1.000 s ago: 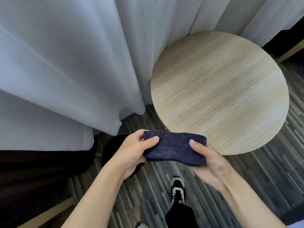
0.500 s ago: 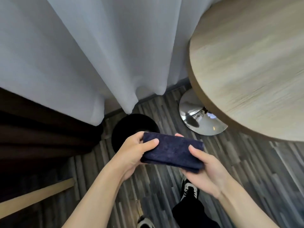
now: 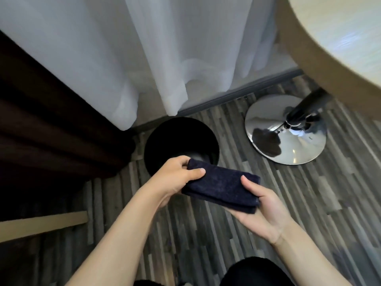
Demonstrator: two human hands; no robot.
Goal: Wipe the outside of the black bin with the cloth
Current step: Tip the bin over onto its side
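Observation:
A round black bin [image 3: 165, 131] stands on the floor below the curtain, its opening facing up; I see mostly its inside and rim. A folded dark blue cloth [image 3: 220, 185] is held above the floor, just in front of the bin's near rim. My left hand [image 3: 175, 178] pinches the cloth's left end, thumb on top. My right hand [image 3: 263, 211] cradles the right end from below, thumb on top. The left end of the cloth overlaps the bin's near edge in the view; contact cannot be told.
White sheer curtains [image 3: 165, 48] hang behind the bin, with a dark brown drape [image 3: 41, 120] at the left. A round wooden table top [image 3: 340, 48] rises at the right on a chrome pedestal base [image 3: 288, 141]. A wooden bar [image 3: 41, 223] lies at the left floor. The floor is striped grey.
My view has dropped lower and closer to the floor; the bin and table base loom larger. Both hands keep the same hold on the cloth, now nearer the bin's rim.

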